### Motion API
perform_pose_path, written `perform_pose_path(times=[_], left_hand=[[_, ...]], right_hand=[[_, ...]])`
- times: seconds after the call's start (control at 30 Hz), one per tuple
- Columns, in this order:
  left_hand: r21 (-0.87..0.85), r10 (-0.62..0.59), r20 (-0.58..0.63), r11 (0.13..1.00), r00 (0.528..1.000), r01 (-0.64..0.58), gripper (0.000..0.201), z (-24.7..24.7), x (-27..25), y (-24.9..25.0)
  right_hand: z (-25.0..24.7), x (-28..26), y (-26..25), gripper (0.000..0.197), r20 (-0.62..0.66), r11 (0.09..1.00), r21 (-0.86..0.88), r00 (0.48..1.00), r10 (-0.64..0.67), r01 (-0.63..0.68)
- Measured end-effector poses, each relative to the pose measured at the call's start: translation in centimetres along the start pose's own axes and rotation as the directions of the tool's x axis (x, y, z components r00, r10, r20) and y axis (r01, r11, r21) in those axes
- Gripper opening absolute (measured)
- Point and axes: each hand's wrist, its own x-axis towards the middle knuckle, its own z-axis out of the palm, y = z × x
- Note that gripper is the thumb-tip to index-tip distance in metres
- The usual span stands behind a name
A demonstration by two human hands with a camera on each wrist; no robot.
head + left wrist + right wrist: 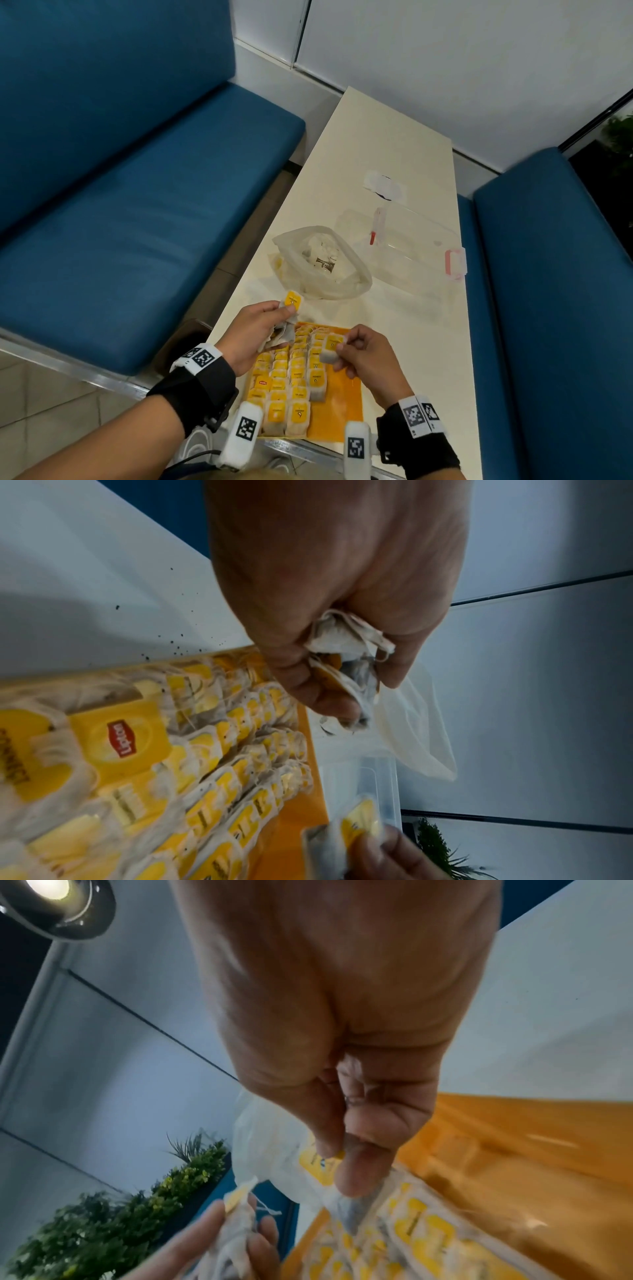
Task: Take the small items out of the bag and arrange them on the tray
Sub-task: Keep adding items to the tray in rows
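An orange tray (339, 407) lies at the table's near edge, its left part filled with rows of yellow-tagged tea bags (291, 377). My left hand (260, 329) hovers over the tray's far left corner and grips a bunch of tea bags (346, 647), one yellow tag (293, 300) sticking up. My right hand (363, 356) is above the tray's far middle, pinching a single tea bag (331, 347) between thumb and fingers. The translucent plastic bag (322, 263) stands open just beyond the tray with more tea bags inside.
A clear plastic box (411, 246) with pink latches sits right of the bag. A small wrapper (385, 185) lies further back. Blue benches (137, 205) flank the narrow cream table (394, 137). The tray's right part (342, 421) is bare.
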Motion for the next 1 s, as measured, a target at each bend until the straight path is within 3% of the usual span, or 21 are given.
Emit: perform_pose_path(times=[0.23, 0.43, 0.7, 1.0], left_hand=[[0.047, -0.012, -0.037, 0.999, 0.999, 0.014, 0.027, -0.1, 0.2, -0.4], [0.060, -0.035, -0.086, 0.997, 0.996, 0.040, 0.023, 0.1, 0.2, -0.5], [0.069, -0.032, -0.064, 0.997, 0.997, 0.037, 0.025, 0.1, 0.3, -0.6], [0.074, -0.047, -0.058, 0.996, 0.997, 0.051, 0.023, -0.2, 0.6, -1.0]], right_hand=[[1.1, -0.5, 3.0, 0.008, 0.092, 0.962, -0.252, 0.986, 0.136, -0.109], [2.5, -0.1, 4.8, 0.011, 0.055, 0.839, -0.522, 0.975, 0.217, -0.158], [4.0, 0.5, 5.7, 0.019, 0.058, 0.818, -0.522, 0.947, 0.317, -0.242], [4.6, 1.0, 6.8, 0.017, 0.016, 0.853, -0.439, 0.947, 0.322, -0.283]])
